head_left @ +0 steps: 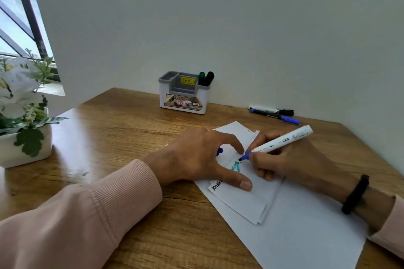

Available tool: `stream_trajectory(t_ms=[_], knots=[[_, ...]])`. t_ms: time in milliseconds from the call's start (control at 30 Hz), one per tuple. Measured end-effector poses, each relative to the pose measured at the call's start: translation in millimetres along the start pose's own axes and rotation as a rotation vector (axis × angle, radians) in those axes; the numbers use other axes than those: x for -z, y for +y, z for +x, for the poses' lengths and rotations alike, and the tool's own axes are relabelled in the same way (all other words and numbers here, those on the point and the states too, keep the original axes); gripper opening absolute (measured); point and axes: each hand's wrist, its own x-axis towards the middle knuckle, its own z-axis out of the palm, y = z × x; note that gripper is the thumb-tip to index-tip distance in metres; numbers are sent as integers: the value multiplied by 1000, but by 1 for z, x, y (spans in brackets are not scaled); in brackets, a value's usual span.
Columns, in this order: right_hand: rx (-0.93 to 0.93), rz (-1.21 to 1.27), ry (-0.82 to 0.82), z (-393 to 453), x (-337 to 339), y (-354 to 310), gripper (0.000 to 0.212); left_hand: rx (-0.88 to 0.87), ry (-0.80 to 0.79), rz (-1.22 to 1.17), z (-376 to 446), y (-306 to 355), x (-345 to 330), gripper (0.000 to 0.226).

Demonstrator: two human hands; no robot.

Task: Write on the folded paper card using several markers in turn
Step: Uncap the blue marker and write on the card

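A folded white paper card [247, 199] lies on a larger white sheet [306, 231] on the wooden desk. It carries black writing near its left edge and green writing in the middle. My right hand [290, 164] grips a white marker with a blue tip [282, 141]; the tip touches the card just above the green writing. My left hand [203, 159] presses the card down with thumb and forefinger spread, and a blue cap [219, 151] peeks out under its fingers.
A white and grey desk organiser [183, 94] stands at the back wall with a green and a black marker [205, 78] in it. Two more markers, one black-capped [272, 111] and one blue [275, 116], lie by the wall. A potted plant [24, 120] sits at left.
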Motion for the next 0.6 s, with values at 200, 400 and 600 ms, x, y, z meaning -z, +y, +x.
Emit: stream_trajectory(t_ms=[200,400,600], knots=[[29,-135,56,-1,-6,0,16,-10,-13,-9,1,0,2,82],[37,-160,72,-2,-6,-2,23,-19,-49,7,0,-1,7,82],[15,-127,76,-1,-8,-4,17,-27,-63,31,-3,1,8,81]])
